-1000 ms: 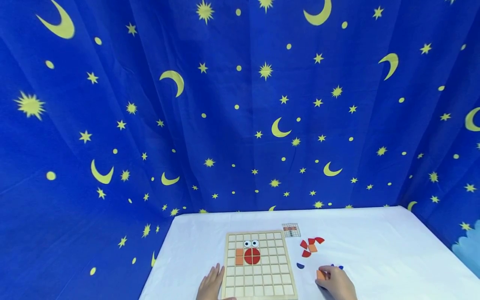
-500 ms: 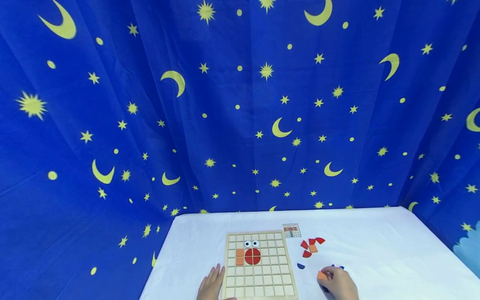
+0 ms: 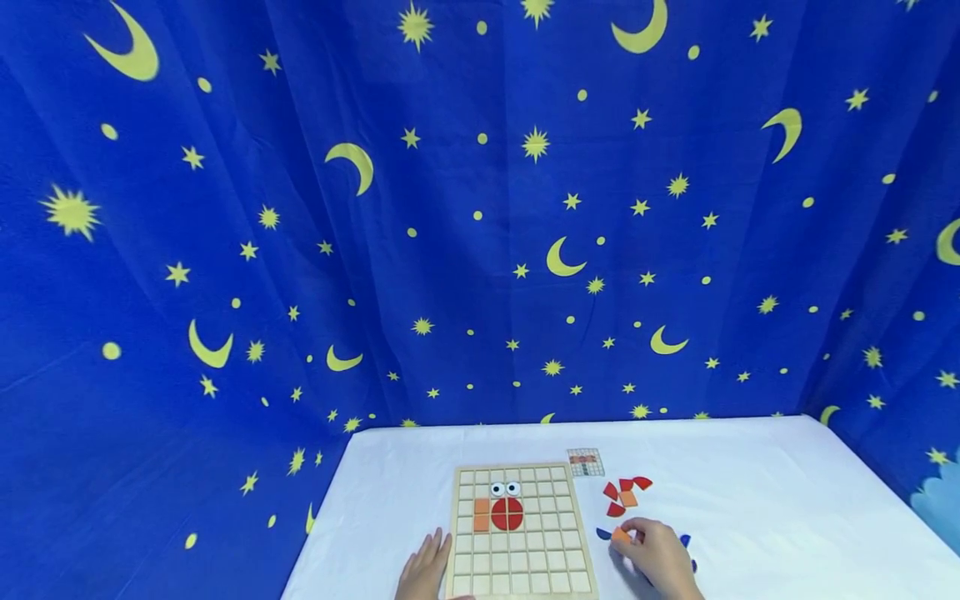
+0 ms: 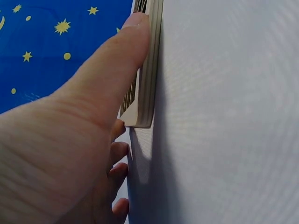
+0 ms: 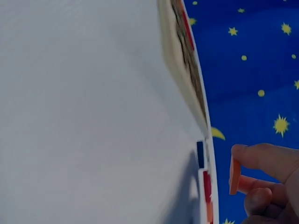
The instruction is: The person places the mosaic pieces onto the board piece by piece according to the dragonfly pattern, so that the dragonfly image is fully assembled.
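My right hand (image 3: 658, 557) pinches an orange square tile (image 5: 235, 175) between thumb and fingers, raised over the table right of the wooden grid board (image 3: 547, 560). In the head view the tile overlaps the end of a dark blue half-round piece (image 3: 603, 533). My left hand (image 3: 424, 567) lies along the board's left edge, fingers straight; in the left wrist view its thumb (image 4: 135, 28) rests on the frame's edge. Set in the board are two eye pieces (image 3: 505, 489), a red circle (image 3: 507, 514) of quarter pieces and orange tiles (image 3: 482, 515) beside it.
Several red quarter pieces (image 3: 616, 509) lie right of the board around a loose orange tile (image 3: 628, 498). A small printed pattern card (image 3: 586, 462) lies at the board's top right corner. Blue pieces (image 3: 685, 540) show beyond my right hand. A blue starry curtain (image 3: 480, 250) stands behind the white table.
My right hand has moved left toward the board with the orange tile, uncovering more of the blue pieces on its right. The left hand stays at the board's edge.
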`<state>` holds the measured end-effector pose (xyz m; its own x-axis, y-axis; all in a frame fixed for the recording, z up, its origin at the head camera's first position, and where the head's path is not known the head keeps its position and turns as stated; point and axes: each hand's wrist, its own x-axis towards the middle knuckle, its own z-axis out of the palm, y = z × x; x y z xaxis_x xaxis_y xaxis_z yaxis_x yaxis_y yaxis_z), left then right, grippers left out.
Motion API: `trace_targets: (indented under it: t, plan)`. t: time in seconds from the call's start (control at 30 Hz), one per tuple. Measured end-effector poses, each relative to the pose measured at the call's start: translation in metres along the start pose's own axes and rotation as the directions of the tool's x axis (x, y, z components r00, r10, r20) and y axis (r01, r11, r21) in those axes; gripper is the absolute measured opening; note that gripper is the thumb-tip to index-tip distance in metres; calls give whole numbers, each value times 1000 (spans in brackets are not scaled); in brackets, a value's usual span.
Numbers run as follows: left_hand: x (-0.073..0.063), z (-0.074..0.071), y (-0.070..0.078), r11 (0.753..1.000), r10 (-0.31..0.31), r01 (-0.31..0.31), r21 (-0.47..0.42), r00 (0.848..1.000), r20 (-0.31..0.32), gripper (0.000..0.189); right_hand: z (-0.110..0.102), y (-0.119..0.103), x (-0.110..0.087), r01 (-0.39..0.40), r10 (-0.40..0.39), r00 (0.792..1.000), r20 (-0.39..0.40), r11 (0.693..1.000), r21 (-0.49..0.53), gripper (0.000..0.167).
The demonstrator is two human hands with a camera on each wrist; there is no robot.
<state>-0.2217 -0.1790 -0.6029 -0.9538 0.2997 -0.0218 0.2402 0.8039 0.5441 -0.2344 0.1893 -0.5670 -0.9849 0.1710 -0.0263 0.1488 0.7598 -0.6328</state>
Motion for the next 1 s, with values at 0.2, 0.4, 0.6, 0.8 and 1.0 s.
trace_targets:
  t: [0.2,0.4,0.6,0.8,1.0]
  plan:
    - [0,0,1,1000,-1,1,-14,1000,4,102,2,-17,9,98,-98,994,-53,995,5,24]
    - [-1,1,0,1000,0,0,-4,1000,-6,103,9,-34,20,185,-184,981,-58,983,-1,23]
    - [1,2,0,1000,-8,8,6,1000,-6,104,20,-45,29,218,-217,975,-45,975,30,22]
    - [1,3,-1,1000,-5,5,15,1000,-14,105,29,-54,31,267,-265,963,-47,963,36,22]
    - [0,3,0,1000,-10,10,8,1000,-13,103,37,-61,32,336,-336,942,-8,941,45,23]
